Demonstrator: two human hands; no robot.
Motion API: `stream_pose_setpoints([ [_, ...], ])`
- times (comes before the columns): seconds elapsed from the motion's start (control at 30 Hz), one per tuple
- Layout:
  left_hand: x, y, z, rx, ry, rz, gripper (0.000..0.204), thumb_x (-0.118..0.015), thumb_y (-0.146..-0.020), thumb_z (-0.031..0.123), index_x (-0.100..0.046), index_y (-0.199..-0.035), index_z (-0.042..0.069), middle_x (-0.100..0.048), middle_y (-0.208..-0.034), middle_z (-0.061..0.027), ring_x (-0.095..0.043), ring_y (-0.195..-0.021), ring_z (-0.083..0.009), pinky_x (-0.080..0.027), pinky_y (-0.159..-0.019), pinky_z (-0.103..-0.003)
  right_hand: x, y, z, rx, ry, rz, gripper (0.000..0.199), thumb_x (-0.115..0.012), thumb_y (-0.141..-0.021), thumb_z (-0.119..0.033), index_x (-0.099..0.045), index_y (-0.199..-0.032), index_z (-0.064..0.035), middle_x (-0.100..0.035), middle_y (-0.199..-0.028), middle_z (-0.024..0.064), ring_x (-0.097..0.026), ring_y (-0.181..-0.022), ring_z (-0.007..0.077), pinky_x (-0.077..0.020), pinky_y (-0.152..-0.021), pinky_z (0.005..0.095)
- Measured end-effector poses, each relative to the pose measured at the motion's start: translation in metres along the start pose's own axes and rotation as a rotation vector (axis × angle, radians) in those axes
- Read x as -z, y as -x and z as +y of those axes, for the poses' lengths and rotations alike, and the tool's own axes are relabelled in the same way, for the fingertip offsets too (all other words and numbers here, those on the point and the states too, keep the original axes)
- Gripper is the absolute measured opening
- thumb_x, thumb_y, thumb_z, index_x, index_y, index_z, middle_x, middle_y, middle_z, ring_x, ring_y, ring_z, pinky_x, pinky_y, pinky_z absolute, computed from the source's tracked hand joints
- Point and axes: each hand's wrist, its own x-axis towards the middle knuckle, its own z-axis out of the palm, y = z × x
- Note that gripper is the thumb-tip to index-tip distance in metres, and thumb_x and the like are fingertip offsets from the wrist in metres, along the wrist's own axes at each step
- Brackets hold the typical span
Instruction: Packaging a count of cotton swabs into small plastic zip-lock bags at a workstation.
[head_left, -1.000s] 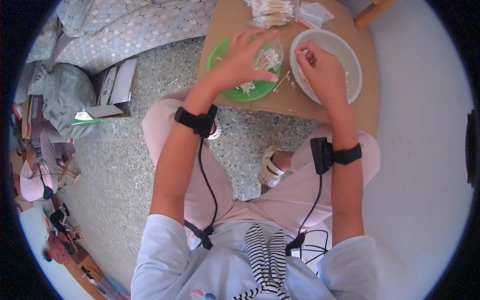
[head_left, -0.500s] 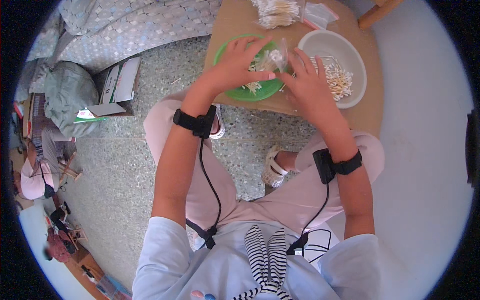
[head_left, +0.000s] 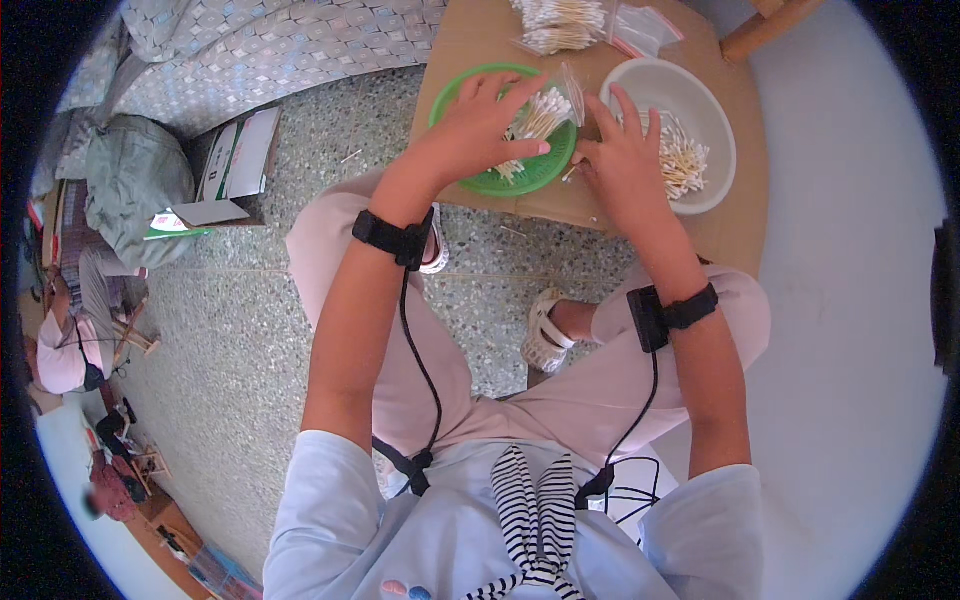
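My left hand (head_left: 462,135) curls over a green basket (head_left: 545,180), thumb and forefinger around a small clear plastic bag of cotton swabs (head_left: 545,114). The swabs' white tips show in the bag, and loose swabs (head_left: 510,168) lie below it in the basket. Just right of the bag, my right hand (head_left: 628,175) hovers between the basket and a white bowl (head_left: 722,150), its fingers apart; I see nothing in them. Partly behind that hand, a heap of cotton swabs (head_left: 685,165) fills part of the bowl. One swab (head_left: 570,172) shows by my right thumb.
A brown cardboard-topped table (head_left: 465,30) carries both containers. At its far side are a pile of cotton swabs (head_left: 560,25) and empty clear bags (head_left: 642,30). A wall (head_left: 840,250) stands at the right. An open carton (head_left: 240,160) and other people are at left.
My right hand has drawn slightly away from the bag, its fingers spreading. The bag has tilted, and its swabs show more plainly. My left hand stays almost in place.
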Motion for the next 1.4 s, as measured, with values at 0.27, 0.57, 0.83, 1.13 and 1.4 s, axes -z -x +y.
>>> stream_pose_setpoints([
  [0.27, 0.002, -0.001, -0.003, -0.007, -0.014, 0.062, 0.072, -0.069, -0.08, 0.043, -0.041, -0.141, 0.015, -0.044, -0.136, -0.0179, -0.036, -0.128, -0.0381, -0.033, -0.105, -0.045, 0.008, 0.0, 0.01, 0.031, -0.129, -0.005, 0.013, -0.065, -0.078, -0.018, -0.067, -0.088, -0.0112, -0.048, -0.135, 0.0083, -0.033, -0.133, 0.0333, -0.0242, -0.104, 0.0669],
  [0.57, 0.021, 0.004, -0.005, 0.104, 0.078, 0.087, 0.062, -0.069, -0.082, 0.037, -0.049, -0.134, 0.011, -0.052, -0.129, -0.0167, -0.045, -0.121, -0.035, -0.034, -0.104, -0.042, 0.021, 0.0, 0.033, 0.155, -0.446, 0.053, 0.012, -0.064, -0.078, -0.016, -0.061, -0.086, -0.0072, -0.063, -0.105, 0.0098, -0.055, -0.108, 0.0298, -0.0408, -0.098, 0.0451],
  [0.83, 0.017, 0.004, -0.008, 0.062, -0.049, 0.096, 0.057, -0.069, -0.081, 0.031, -0.051, -0.132, 0.013, -0.053, -0.124, -0.0168, -0.049, -0.116, -0.0351, -0.039, -0.099, -0.042, 0.03, -0.013, 0.024, -0.114, -0.672, 0.212, 0.013, -0.064, -0.081, -0.012, -0.06, -0.09, -0.0043, -0.063, -0.089, 0.0078, -0.06, -0.087, 0.0222, -0.0467, -0.079, 0.0348],
  [1.13, -0.001, 0.004, -0.022, 0.226, 0.011, 0.133, 0.047, -0.061, -0.084, 0.01, -0.049, -0.129, 0.009, -0.052, -0.12, -0.0249, -0.052, -0.11, -0.0413, -0.044, -0.093, -0.045, 0.051, -0.026, -0.003, -0.31, -1.612, 0.243, 0.013, -0.053, -0.095, -0.017, -0.056, -0.098, -0.0046, -0.063, -0.088, 0.0035, -0.057, -0.079, 0.0088, -0.0467, -0.075, 0.0233],
  [1.4, 0.011, -0.018, 0.001, 0.192, 0.107, 0.437, 0.036, -0.054, -0.091, 0.019, -0.055, -0.126, 0.009, -0.057, -0.118, -0.0172, -0.054, -0.109, -0.0372, -0.043, -0.091, -0.044, 0.046, -0.036, -0.006, -0.285, -1.55, 0.187, 0.01, -0.055, -0.094, -0.015, -0.056, -0.097, -0.0049, -0.065, -0.087, 0.0056, -0.056, -0.08, 0.0086, -0.0457, -0.078, 0.0238],
])
